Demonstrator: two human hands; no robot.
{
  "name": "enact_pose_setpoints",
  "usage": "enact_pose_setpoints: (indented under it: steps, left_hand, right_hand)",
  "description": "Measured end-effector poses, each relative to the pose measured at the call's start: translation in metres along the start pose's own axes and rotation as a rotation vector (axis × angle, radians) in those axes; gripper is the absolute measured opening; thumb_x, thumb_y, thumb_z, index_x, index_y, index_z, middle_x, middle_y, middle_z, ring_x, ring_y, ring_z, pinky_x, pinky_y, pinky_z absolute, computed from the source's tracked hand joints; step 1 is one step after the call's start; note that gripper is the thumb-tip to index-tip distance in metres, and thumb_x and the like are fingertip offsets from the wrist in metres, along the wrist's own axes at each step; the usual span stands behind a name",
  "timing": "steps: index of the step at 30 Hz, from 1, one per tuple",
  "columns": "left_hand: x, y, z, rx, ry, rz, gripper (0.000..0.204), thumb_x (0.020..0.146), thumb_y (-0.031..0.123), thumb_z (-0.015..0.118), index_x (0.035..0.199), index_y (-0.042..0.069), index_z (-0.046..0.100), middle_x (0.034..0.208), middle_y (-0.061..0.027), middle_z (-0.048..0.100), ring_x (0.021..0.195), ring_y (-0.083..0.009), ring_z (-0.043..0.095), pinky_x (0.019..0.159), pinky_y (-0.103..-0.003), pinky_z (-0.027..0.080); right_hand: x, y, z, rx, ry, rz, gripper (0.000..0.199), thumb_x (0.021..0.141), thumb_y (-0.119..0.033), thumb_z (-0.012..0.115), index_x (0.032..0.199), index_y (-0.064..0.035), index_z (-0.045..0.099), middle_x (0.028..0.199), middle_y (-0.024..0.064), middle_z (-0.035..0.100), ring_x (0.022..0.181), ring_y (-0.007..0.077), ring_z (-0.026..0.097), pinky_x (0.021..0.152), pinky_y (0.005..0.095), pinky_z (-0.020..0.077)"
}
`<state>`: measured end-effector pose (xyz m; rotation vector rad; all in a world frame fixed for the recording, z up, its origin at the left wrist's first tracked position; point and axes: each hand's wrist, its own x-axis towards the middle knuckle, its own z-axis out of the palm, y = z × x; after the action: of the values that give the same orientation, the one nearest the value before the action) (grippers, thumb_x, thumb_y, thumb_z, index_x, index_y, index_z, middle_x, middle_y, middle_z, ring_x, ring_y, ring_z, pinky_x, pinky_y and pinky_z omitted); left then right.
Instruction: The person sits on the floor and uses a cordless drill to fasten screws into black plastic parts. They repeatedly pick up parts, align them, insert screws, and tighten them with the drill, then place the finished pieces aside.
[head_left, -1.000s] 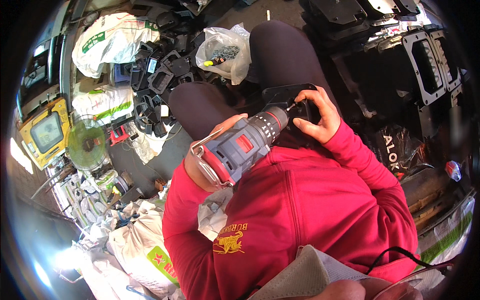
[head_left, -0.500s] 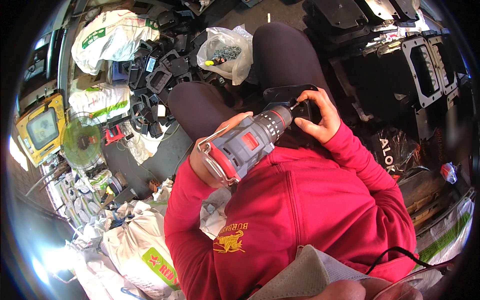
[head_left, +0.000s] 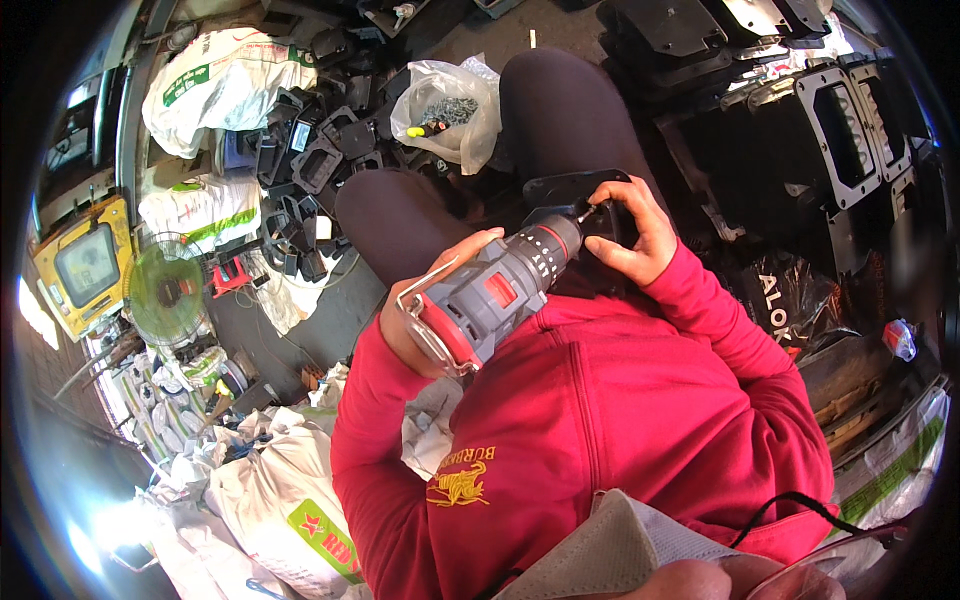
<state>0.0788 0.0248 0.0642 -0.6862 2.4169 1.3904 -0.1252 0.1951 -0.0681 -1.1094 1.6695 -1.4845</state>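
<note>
My left hand (head_left: 404,318) is wrapped round a grey and red cordless drill (head_left: 490,297), seen from its back and top. A wire loop sticks out at the drill's rear. The chuck end points up and right, toward a black part with a flat flange (head_left: 560,187) held at my lap. Curled at that part's right side is my right hand (head_left: 640,232), its forefinger and thumb on either side of the drill's tip. A small metal piece shows at the tip, too small to tell whether bit or screw. The drill's grip and the part's underside are hidden.
Beyond my knees lies a clear plastic bag of screws (head_left: 455,110), beside a heap of black housings (head_left: 320,165). Larger black frames (head_left: 840,140) are stacked at the right. A fan (head_left: 165,290) stands at the left, near a yellow floodlight (head_left: 87,265). White sacks (head_left: 265,490) lie lower left.
My hands and the drill stay almost where they were, with the drill's tip still at the black part. The surroundings have shifted slightly in the view.
</note>
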Motion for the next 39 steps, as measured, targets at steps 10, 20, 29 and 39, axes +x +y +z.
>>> enact_pose_setpoints:
  steps: [10,20,29,39]
  left_hand:
    - [0.002,0.017,-0.002,-0.237,0.028,-0.120,0.075,0.070,0.015,0.076,0.136,0.006,0.043,0.129,-0.0077,0.055,0.105,-0.0196,0.063,0.088,-0.029,0.052]
    - [0.022,0.036,-0.021,0.205,-0.063,0.096,0.087,0.061,0.018,0.082,0.137,0.011,0.041,0.126,-0.0074,0.057,0.094,-0.0236,0.067,0.079,-0.031,0.055]
    - [0.041,0.079,-0.029,0.682,-0.185,0.277,0.048,0.088,0.010,0.056,0.134,0.005,0.042,0.124,-0.0103,0.055,0.113,-0.0184,0.057,0.097,-0.029,0.046]
    - [0.056,0.075,-0.021,0.246,-0.324,-0.156,0.040,0.083,0.013,0.058,0.123,0.010,0.051,0.112,-0.0036,0.060,0.100,-0.0149,0.060,0.085,-0.026,0.049]
  right_hand:
    - [-0.001,-0.001,0.000,0.004,0.005,0.010,0.045,0.071,-0.013,0.072,0.112,-0.0068,0.056,0.110,0.0125,0.052,0.107,0.0286,0.052,0.096,0.0345,0.0400]
    - [-0.002,-0.003,-0.002,0.033,-0.019,0.044,0.052,0.075,-0.020,0.074,0.121,-0.0092,0.054,0.118,0.0139,0.050,0.112,0.0306,0.052,0.096,0.0354,0.0407]
    - [-0.002,-0.003,-0.005,0.041,-0.046,0.039,0.056,0.074,-0.016,0.072,0.125,-0.0052,0.051,0.120,0.0158,0.049,0.113,0.0318,0.049,0.100,0.0362,0.0368]
    - [-0.004,-0.007,-0.008,0.017,-0.094,0.151,0.057,0.073,-0.018,0.071,0.125,-0.0088,0.051,0.123,0.0169,0.046,0.115,0.0350,0.050,0.098,0.0382,0.0410]
